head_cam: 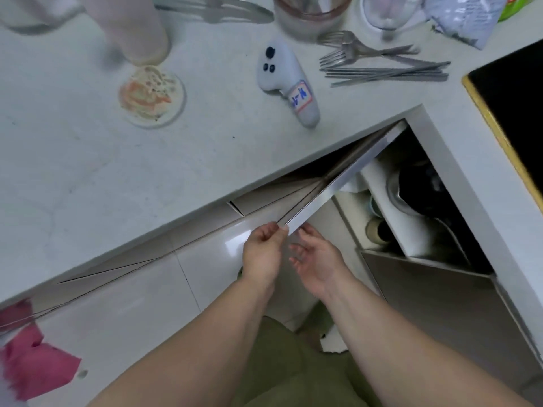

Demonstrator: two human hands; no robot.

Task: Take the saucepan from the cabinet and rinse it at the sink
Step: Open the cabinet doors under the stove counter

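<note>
I look down at a corner cabinet under a pale countertop (147, 177). My left hand (264, 251) pinches the free corner of the left cabinet door (338, 183), which is swung partly out. My right hand (317, 259) hovers just right of that corner, palm up, fingers spread, holding nothing. Inside the cabinet, on a white shelf (417, 233), sits a dark pot with a metal rim (411, 186), maybe the saucepan; most of it is in shadow. No sink is in view.
The right cabinet door (435, 304) stands open at lower right. On the counter lie a grey controller (282, 71), forks and chopsticks (382, 63), a dirty glass lid (152, 95) and jars. A black hob (517, 113) is at right. A pink cloth (32, 362) hangs at left.
</note>
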